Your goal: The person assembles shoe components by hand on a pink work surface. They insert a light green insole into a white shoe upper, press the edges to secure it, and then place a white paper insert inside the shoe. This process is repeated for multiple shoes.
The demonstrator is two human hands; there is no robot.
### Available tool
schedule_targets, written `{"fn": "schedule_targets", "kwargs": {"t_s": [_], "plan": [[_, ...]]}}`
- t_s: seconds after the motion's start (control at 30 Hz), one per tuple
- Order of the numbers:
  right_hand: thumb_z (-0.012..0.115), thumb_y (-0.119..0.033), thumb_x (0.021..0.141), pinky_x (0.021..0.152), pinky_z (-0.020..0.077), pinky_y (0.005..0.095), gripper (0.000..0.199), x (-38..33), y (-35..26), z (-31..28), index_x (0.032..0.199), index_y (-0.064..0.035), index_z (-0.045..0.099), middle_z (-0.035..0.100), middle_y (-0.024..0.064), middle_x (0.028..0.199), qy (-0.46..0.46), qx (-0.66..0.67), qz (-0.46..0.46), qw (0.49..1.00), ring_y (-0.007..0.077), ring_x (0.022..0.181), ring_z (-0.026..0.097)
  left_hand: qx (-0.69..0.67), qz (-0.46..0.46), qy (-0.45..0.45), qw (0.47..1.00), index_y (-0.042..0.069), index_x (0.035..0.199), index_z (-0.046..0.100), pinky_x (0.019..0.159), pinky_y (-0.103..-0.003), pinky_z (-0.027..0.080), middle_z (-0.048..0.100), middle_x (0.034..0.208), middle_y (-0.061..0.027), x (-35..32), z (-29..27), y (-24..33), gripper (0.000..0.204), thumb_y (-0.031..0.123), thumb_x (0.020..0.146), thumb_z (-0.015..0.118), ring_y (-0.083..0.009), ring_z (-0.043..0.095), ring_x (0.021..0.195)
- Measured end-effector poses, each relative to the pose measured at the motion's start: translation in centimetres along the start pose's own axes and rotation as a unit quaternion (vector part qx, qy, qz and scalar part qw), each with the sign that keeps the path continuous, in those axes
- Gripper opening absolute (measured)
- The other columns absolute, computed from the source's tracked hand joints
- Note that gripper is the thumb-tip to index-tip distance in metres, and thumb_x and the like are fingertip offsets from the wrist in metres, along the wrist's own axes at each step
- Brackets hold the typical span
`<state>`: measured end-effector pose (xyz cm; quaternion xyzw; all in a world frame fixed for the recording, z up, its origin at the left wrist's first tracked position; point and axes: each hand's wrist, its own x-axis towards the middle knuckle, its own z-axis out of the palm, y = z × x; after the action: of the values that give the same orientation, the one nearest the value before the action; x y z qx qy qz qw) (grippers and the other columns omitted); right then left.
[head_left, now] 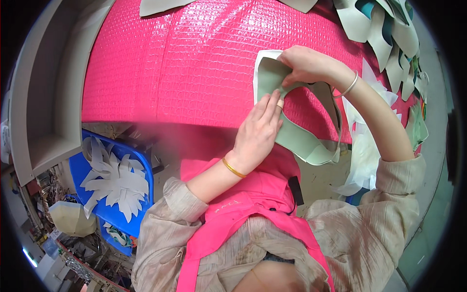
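A pale green, U-shaped piece of sheet material [300,135], possibly a shoe upper, lies partly on the pink table cover and reaches past its near edge. White shows along its far left border. My left hand [260,127] rests flat on it, fingers stretched out and together, the fingertips at the inner curve. Bent over the far part, my right hand [307,65] grips the piece between thumb and fingers; the fingertips are partly hidden. The two hands are close together but apart.
The pink textured cover [160,78] spreads over the table. Stacked pale pieces [379,36] lie at the far right, white strips [362,151] below them. A blue chair [116,209] at left bears white strips [116,180]. A grey open box [46,97] stands at the left edge.
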<state>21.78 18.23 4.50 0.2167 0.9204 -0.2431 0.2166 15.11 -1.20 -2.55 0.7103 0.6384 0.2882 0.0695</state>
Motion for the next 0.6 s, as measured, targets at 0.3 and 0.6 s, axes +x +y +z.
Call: {"fn": "schedule_targets", "kwargs": {"t_s": [0.3, 0.6], "plan": [[0.07, -0.022, 0.068, 0.069, 0.0476, 0.0418, 0.03, -0.1, -0.1, 0.8, 0.082, 0.0033, 0.061, 0.06, 0.0216, 0.077, 0.028, -0.111, -0.022, 0.993, 0.0373, 0.076, 0.06, 0.07, 0.016, -0.058, 0.996, -0.001, 0.111, 0.053, 0.082, -0.031, 0.043, 0.051, 0.109, -0.01, 2.1, -0.3, 0.1, 0.041, 0.013, 0.072, 0.061, -0.0218, 0.05, 0.092], [0.067, -0.018, 0.069, 0.068, 0.0466, 0.0421, 0.026, 0.9, 1.2, 0.8, 0.08, 0.0036, 0.059, 0.058, 0.0221, 0.073, 0.027, -0.12, -0.029, 0.992, 0.0377, 0.073, 0.059, 0.028, 0.056, 0.026, 0.998, 0.0, 0.1, 0.057, 0.076, -0.032, 0.043, 0.05, 0.098, -0.0067, 3.5, 0.7, -0.8, 0.033, 0.013, 0.071, 0.061, -0.0215, 0.047, 0.085]]}}
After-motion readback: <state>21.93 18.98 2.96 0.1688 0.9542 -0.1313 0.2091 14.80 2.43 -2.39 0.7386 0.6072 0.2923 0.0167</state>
